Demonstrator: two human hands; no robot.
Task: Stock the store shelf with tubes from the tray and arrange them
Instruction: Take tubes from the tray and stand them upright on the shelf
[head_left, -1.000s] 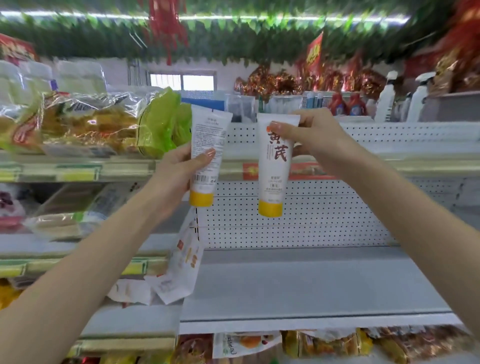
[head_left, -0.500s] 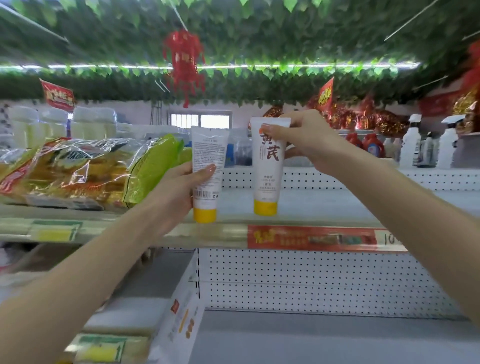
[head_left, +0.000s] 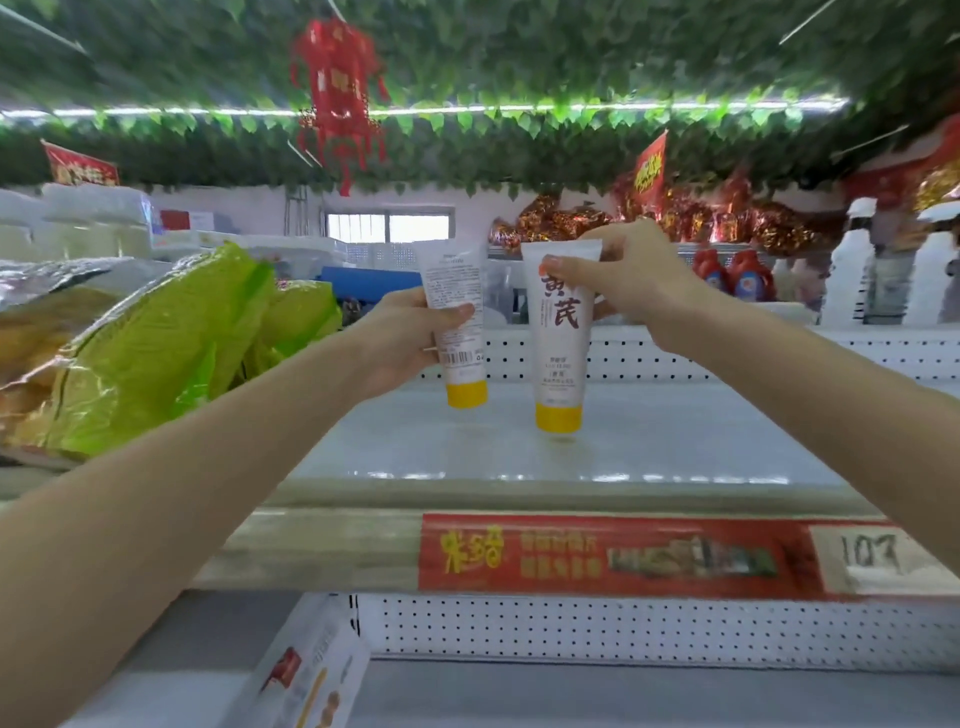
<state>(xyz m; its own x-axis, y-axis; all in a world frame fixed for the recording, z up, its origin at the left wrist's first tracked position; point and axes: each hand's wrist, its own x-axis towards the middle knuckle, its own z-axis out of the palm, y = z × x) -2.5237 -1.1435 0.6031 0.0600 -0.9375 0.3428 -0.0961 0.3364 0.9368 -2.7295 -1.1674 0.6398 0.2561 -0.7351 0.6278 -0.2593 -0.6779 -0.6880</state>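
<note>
Reaching forward with both bare arms over the upper shelf (head_left: 597, 462) of a store rack. Gripping the barcode tube (head_left: 457, 322) in the left hand (head_left: 402, 340), with fingers curled round its middle from behind and the thumb laid across the printed back label. Holding it upright, yellow cap (head_left: 466, 393) down, low over the pale shelf surface; cannot tell whether touching or just clear of it.

Pinching the flat crimped top of the red-lettered tube (head_left: 558, 343) with the right hand (head_left: 639, 283), thumb on the front and fingers clasped over the back edge. Holding that one upright as well, large red characters toward the camera, other yellow cap (head_left: 558, 418) down at the shelf surface with a faint reflection directly beneath. Side by side, close but apart, with the barcode tube on the left and a little farther back.

To the left on the same shelf, a heap of green and clear snack bags (head_left: 171, 338). Behind the tubes, a low white perforated back panel (head_left: 779, 358). Along the shelf's front edge, a red price strip (head_left: 613, 556) with a handwritten tag (head_left: 867, 553) reading 107. Below, a lower shelf (head_left: 649, 696) with a printed carton (head_left: 306, 675) leaning at its left end. Farther back, red detergent bottles (head_left: 727, 275) and white spray bottles (head_left: 852, 275). Overhead, a green leaf garland (head_left: 571, 62) and a blurred red hanging ornament (head_left: 337, 93).
</note>
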